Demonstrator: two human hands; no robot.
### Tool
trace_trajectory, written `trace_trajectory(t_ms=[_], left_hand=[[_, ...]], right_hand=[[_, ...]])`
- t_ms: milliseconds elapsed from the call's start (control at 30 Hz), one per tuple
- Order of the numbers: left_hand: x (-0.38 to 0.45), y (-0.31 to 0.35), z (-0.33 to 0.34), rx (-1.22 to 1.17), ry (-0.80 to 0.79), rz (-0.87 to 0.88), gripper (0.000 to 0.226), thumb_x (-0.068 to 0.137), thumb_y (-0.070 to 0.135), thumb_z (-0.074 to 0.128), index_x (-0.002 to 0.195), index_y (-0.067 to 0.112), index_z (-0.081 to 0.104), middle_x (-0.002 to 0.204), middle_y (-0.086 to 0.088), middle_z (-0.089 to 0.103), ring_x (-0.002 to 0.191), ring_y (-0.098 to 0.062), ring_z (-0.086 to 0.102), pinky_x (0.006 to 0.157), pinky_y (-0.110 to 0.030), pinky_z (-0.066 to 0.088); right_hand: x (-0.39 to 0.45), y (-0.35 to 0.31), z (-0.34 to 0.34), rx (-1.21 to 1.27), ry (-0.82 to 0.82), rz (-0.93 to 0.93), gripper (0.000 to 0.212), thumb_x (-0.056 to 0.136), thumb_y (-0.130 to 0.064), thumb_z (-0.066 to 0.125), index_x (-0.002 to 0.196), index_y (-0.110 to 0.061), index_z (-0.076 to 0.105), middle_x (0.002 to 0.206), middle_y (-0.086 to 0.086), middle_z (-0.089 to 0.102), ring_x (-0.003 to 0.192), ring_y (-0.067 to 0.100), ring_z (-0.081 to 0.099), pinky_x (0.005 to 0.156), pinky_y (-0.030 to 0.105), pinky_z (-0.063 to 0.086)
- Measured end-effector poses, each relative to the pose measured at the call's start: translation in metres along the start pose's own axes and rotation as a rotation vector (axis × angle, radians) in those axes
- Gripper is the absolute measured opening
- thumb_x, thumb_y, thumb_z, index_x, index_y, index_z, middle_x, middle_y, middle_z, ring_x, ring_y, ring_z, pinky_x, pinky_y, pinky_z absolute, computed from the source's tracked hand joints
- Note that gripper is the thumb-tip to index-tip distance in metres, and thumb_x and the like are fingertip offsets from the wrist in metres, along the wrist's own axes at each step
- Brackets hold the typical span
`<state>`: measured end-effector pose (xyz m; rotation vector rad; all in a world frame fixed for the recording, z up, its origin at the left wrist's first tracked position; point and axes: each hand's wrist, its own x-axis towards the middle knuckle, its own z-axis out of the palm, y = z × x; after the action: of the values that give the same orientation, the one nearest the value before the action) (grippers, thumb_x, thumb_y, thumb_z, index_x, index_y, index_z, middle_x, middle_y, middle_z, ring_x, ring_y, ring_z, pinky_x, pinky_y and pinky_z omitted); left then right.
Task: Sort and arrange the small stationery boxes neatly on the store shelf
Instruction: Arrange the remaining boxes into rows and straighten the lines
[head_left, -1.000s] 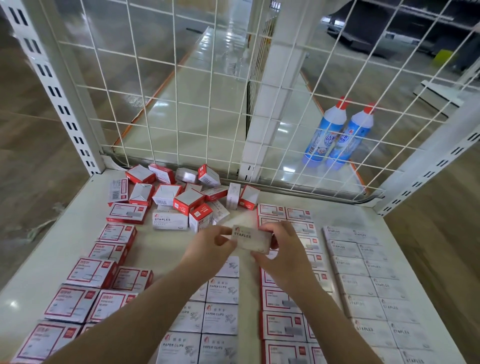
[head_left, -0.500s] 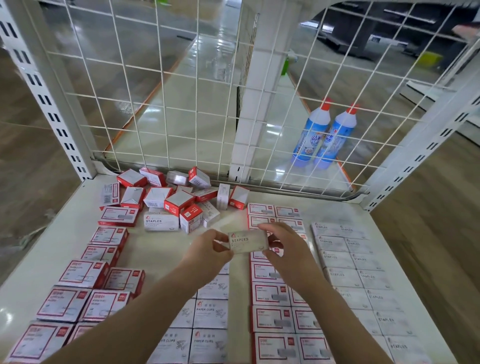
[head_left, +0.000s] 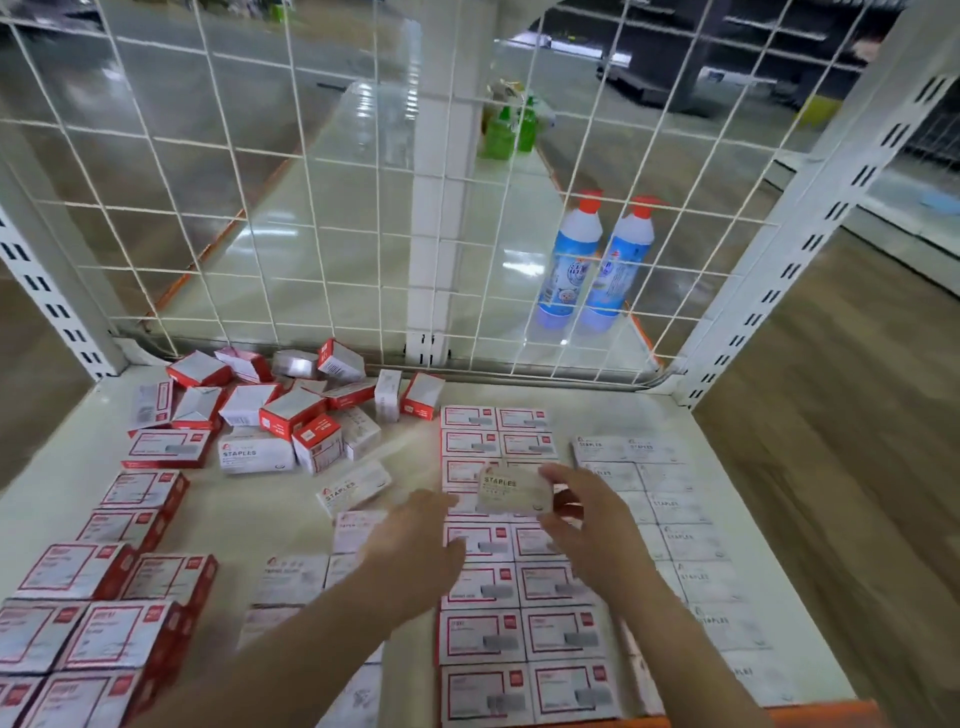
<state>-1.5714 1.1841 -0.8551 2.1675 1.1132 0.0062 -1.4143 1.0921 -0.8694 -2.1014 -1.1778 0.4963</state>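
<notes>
White staples box (head_left: 514, 490) sits pinched in the right hand (head_left: 587, 525) over the red-box rows at 12 o'clock; left hand (head_left: 415, 540) hovers loose. Dropped there, it lands among the wrong kind, short of the staples column (head_left: 670, 509) at 3 o'clock.

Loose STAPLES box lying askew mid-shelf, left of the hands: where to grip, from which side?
Pinch the loose STAPLES box across its two long edges, coming from above. It lies flat, label up, turned askew, with bare shelf along both long sides, so the fingers have room there.
</notes>
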Motion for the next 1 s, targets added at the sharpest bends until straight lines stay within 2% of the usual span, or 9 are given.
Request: trace_trajectory(t_ms=[133,233,300,467,533,600,667,833,1000], left_hand=[[0.007,0.021,0.023,0.152,-0.065,0.098,0.05,0.097,0.03,0.041,0.145,0.022,0.026,0.151,0.004,0.025,0.138,-0.014,0.025,0.113,-0.031,0.024],[0.018,0.034,0.035,0.315,-0.107,0.154,0.055,0.098,0.032,0.038,0.148,0.02,0.018,0.156,0.002,0.013,0.143,-0.016,0.014,0.117,-0.032,0.016],[0.025,0.041,0.039,0.353,-0.14,0.175,0.055,0.098,0.033,0.038,0.148,0.021,0.018,0.157,0.003,0.01,0.143,-0.017,0.012,0.117,-0.035,0.016],[0.035,0.053,0.049,0.336,-0.181,0.16,0.053,0.098,0.035,0.038,0.147,0.025,0.021,0.155,0.004,0.017,0.142,-0.016,0.017,0.116,-0.034,0.016],[0.037,0.057,0.052,0.428,-0.125,0.172,0.05,0.098,0.032,0.039,0.146,0.025,0.027,0.15,0.004,0.029,0.136,-0.018,0.031,0.11,-0.034,0.03],[0.04,0.06,0.054,0.481,-0.081,0.185,0.044,0.097,0.03,0.042,0.14,0.025,0.036,0.138,0.004,0.042,0.123,-0.016,0.045,0.096,-0.03,0.041],[0.046,0.062,0.054,0.473,-0.07,0.186,0.037,0.096,0.031,0.042,0.133,0.024,0.045,0.127,0.005,0.048,0.114,-0.013,0.05,0.085,-0.025,0.041],[0.057,0.067,0.047,0.417,-0.071,0.156,0.036,0.094,0.035,0.043,0.128,0.024,0.05,0.127,0.007,0.05,0.116,-0.013,0.047,0.088,-0.024,0.038],[0.059,0.065,0.051,0.402,-0.069,0.114,0.036,0.093,0.04,0.048,0.124,0.023,0.054,0.118,0.008,0.052,0.105,-0.011,0.051,0.074,-0.02,0.036]], right_hand=[[0.002,0.022,-0.014,0.01,0.027,0.075,0.043,0.086,-0.005,0.061,0.127,-0.015,0.051,0.116,-0.001,0.055,0.084,0.0,0.052,0.063,0.002,0.045],[0.007,0.04,-0.024,-0.001,0.059,0.079,0.043,0.085,-0.006,0.061,0.126,-0.014,0.053,0.117,0.001,0.057,0.086,0.006,0.055,0.076,0.011,0.046],[0.011,0.051,-0.03,-0.014,0.079,0.087,0.042,0.085,-0.006,0.06,0.125,-0.014,0.054,0.116,-0.001,0.055,0.085,0.006,0.054,0.075,0.011,0.042],[0.03,0.075,-0.044,-0.066,0.144,0.095,0.039,0.087,-0.002,0.055,0.125,-0.011,0.053,0.119,0.002,0.054,0.089,0.009,0.052,0.082,0.014,0.04],[0.042,0.079,-0.05,-0.104,0.181,0.084,0.029,0.091,-0.007,0.052,0.119,-0.008,0.057,0.113,0.002,0.055,0.089,0.014,0.054,0.082,0.02,0.042],[0.054,0.084,-0.055,-0.174,0.193,0.058,0.022,0.092,-0.007,0.048,0.111,-0.007,0.059,0.109,0.007,0.056,0.093,0.022,0.054,0.077,0.025,0.04],[0.067,0.089,-0.059,-0.244,0.179,0.052,0.02,0.09,-0.005,0.046,0.105,-0.008,0.059,0.107,0.009,0.056,0.096,0.023,0.052,0.07,0.024,0.033],[0.093,0.088,-0.062,-0.279,0.156,0.075,0.023,0.087,0.0,0.045,0.106,-0.003,0.057,0.11,0.014,0.054,0.097,0.027,0.051,0.069,0.021,0.028],[0.117,0.088,-0.061,-0.285,0.062,0.049,0.027,0.08,0.0,0.048,0.103,-0.005,0.061,0.107,0.012,0.059,0.096,0.025,0.053,0.068,0.022,0.029]])
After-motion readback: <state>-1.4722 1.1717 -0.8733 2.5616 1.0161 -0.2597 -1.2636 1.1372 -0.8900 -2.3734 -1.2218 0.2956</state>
